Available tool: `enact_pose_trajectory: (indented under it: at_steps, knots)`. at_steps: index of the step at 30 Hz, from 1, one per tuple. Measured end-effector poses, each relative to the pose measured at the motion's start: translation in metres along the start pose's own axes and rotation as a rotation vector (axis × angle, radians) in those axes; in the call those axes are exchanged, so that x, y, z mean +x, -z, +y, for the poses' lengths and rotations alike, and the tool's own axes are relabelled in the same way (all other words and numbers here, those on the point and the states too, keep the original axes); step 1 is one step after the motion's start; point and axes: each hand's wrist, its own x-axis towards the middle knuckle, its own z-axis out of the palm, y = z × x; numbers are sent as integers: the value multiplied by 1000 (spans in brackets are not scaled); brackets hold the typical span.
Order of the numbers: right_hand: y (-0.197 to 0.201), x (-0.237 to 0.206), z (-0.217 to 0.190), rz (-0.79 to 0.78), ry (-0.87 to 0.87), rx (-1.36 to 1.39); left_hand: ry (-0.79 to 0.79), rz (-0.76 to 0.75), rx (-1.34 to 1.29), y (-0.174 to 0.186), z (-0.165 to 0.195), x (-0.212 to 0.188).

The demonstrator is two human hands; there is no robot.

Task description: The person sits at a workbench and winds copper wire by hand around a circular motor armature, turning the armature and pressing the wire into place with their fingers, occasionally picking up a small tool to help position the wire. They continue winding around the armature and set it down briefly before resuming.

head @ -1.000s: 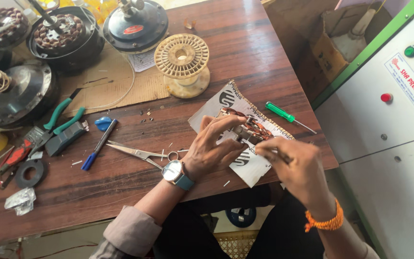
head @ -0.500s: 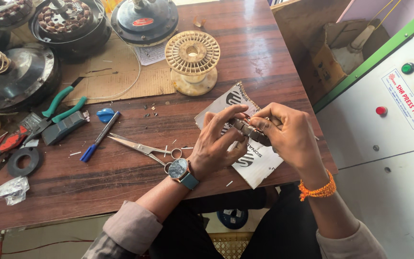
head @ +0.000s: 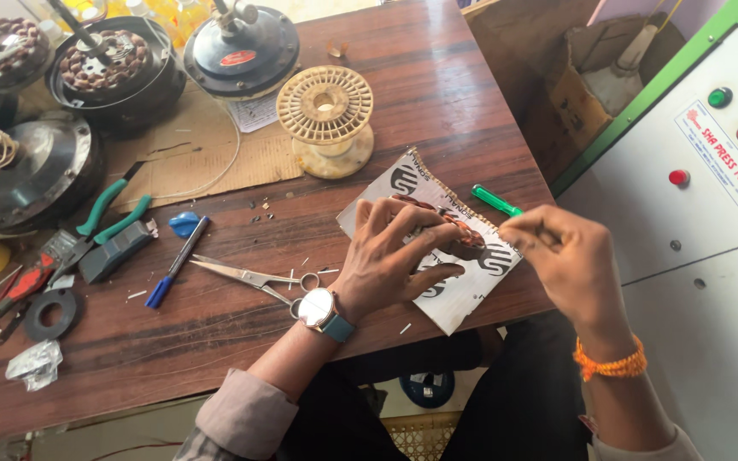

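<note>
- The left hand lies palm down on a small coil of reddish copper wire, its fingers spread and curled over the coil and pressing it onto a white printed sheet of card
- That sheet sits near the front right edge of the dark wooden table, and the coil is on its middle, mostly hidden under the fingers
- A silver wristwatch with a teal strap is on the left wrist
- The right hand is just to the right of the coil, thumb and forefinger pinched tight together; whatever they hold is too thin to make out
- An orange beaded bracelet is around the right wrist
- A green-handled screwdriver lies on the table just beyond the sheet, close to the right hand
- A pair of steel scissors lies left of the left hand, and a blue pen further left
- A cream plastic spool stands upright behind the sheet
- Green-handled pliers lie at the left, beside a round dark metal motor housing
- A white and green control cabinet with round buttons stands to the right of the table
</note>
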Motion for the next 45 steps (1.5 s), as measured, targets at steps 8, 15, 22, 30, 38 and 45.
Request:
enact_pose_trajectory:
  at_steps: [8,15,22,30,38,45]
  knots:
    - [-19,-37,2,-106,297,82,39,33,7,-6,2,-1]
    - [-51,-37,12,-100,437,-13,-209,85,71,-11,-12,-13]
    - [-68,-54,26,-106,295,35,-414,19,209,-20,-19,-28]
    - [-36,-56,3,-30,467,108,-268,30,28,-12,-12,-21]
    - [-30,-4,-32,26,363,-48,-16,200,-90,-5,-3,-8]
    - [-35,23,-44,-122,163,-56,18,173,-103,-4,-4,-9]
